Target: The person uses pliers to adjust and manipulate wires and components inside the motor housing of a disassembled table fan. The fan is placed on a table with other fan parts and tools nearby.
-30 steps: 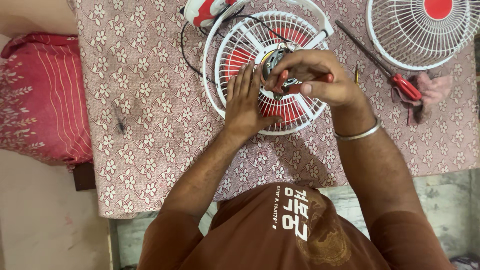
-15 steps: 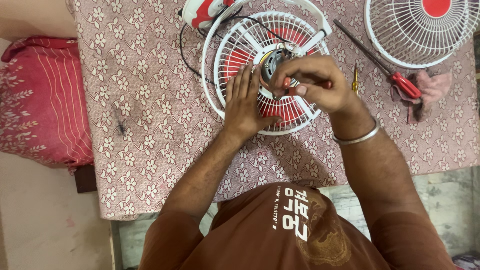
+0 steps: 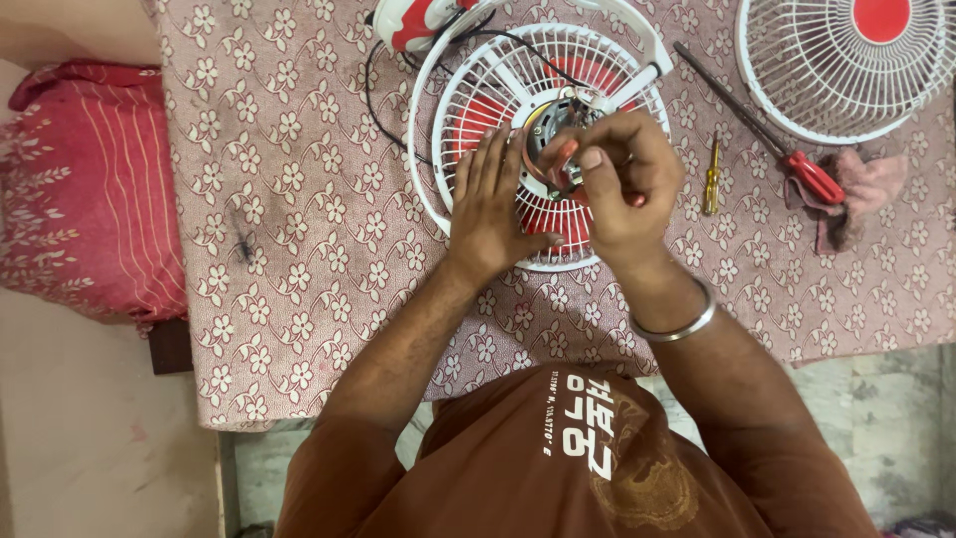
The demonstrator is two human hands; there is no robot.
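On the desk point(image 3: 299, 299), under its pink floral cloth, we list first the small fan — a white wire rear guard point(image 3: 468, 110) with red blades behind it, lying face-up so that the motor hub point(image 3: 550, 125) at its centre is open to us. Our left hand point(image 3: 495, 204) lies flat on the lower part of the guard, fingers point(image 3: 488, 164) straight and pressed side by side, thumb out toward the right — by our reading a steadying hold, so the fan does not turn or slide. Our right hand point(image 3: 622, 179) is curled over the hub from the right, fingertips bunched together and pinching something small and reddish at the motor; what exactly it is we cannot tell, the knuckles hide most of it. A metal bangle point(image 3: 682, 324) sits on the right wrist. Black cable point(image 3: 373, 95) loops from the fan to its red-and-white base point(image 3: 413, 20) at the top edge. Laid near to the right: a small yellow-handled screwdriver point(image 3: 710, 179), a long red-handled screwdriver point(image 3: 767, 139) with its handle on a pink rag point(image 3: 866, 189), and the separate front guard point(image 3: 846, 60) with red centre cap. Left of the desk, a red patterned cloth point(image 3: 80, 199).
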